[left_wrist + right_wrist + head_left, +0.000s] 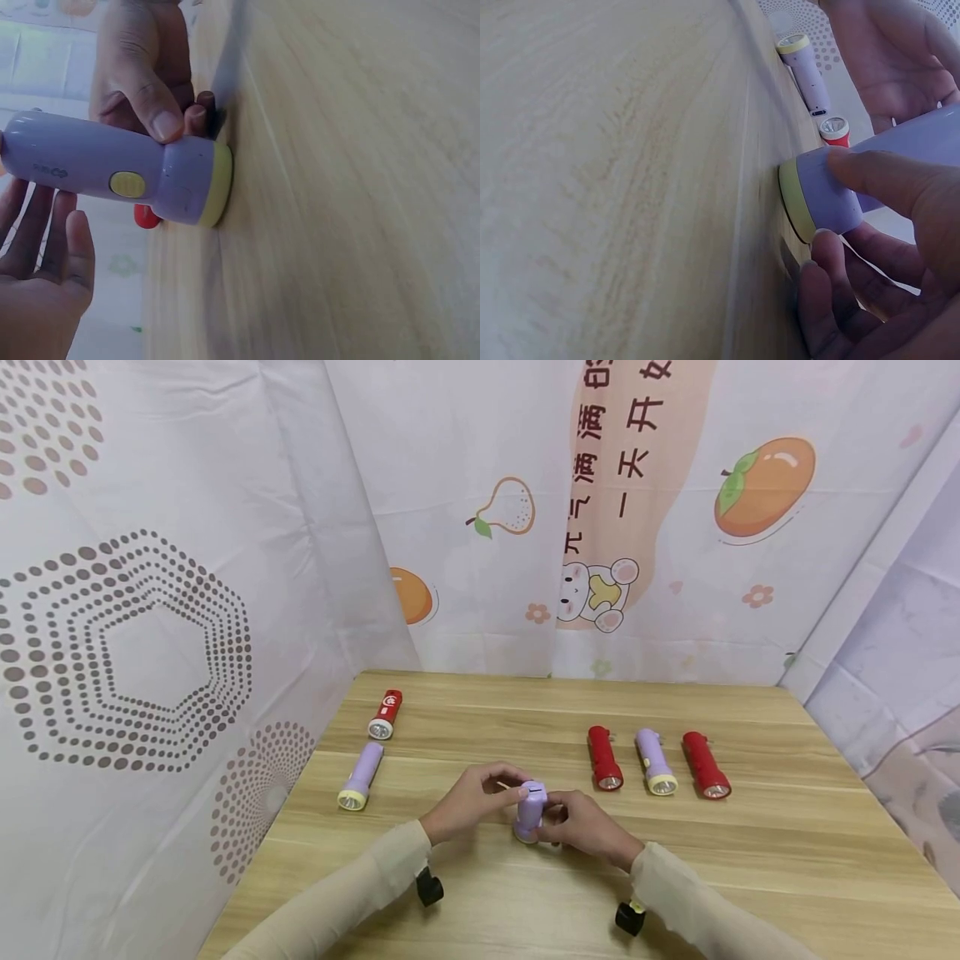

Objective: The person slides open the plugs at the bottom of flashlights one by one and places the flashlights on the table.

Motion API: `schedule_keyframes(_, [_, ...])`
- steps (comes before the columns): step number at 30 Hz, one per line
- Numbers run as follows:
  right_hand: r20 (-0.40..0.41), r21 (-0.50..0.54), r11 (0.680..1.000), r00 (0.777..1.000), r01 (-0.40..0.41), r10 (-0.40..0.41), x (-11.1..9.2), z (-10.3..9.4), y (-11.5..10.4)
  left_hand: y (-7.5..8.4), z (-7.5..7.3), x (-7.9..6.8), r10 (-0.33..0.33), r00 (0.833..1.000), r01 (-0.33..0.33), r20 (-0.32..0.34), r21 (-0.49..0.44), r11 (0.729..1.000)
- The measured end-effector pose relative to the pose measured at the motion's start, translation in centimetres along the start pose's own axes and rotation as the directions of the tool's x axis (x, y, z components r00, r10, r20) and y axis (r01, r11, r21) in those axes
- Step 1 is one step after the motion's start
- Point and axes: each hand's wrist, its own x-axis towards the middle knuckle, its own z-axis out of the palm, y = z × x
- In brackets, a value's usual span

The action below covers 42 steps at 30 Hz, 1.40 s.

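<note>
A light purple flashlight (531,814) with a yellow head ring stands upright, lens end down on the wooden table. Its round yellow button (127,184) shows in the left wrist view. Up at the tail end, my left hand (470,802) pinches the flashlight with thumb and forefinger, the other fingers spread beside the body. My right hand (588,828) grips it low down, thumb (877,174) on the purple collar just above the yellow ring and fingers round the opposite side. The lens is hidden against the tabletop.
On the left lie a red flashlight (386,714) with a white head and a purple one (363,777). To the right, a red flashlight (603,757), a purple one (656,762) and another red one (706,765) lie in a row. A printed curtain (465,643) hangs behind the table.
</note>
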Motion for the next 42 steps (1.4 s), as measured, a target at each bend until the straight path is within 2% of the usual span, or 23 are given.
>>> schedule_keyframes(11, [-0.012,0.012,1.000,1.000,0.005,-0.005,-0.05,0.17,0.27,0.20,-0.01,0.25,-0.033,0.999,0.033,0.002,0.003,0.999])
schedule_keyframes(19, [-0.016,-0.004,1.000,1.000,0.006,-0.006,-0.03,0.20,0.13,0.16,0.00,0.19,-0.057,0.998,0.059,0.025,-0.080,0.995])
schedule_keyframes(35, [-0.043,-0.016,1.000,0.999,-0.008,0.007,0.00,0.51,0.08,0.24,-0.04,0.28,-0.078,0.997,0.078,0.011,-0.081,0.994])
schedule_keyframes(42, [-0.048,0.000,1.000,0.999,0.013,-0.013,-0.03,0.50,0.03,0.28,0.03,0.45,-0.076,0.997,0.077,0.010,-0.089,0.993])
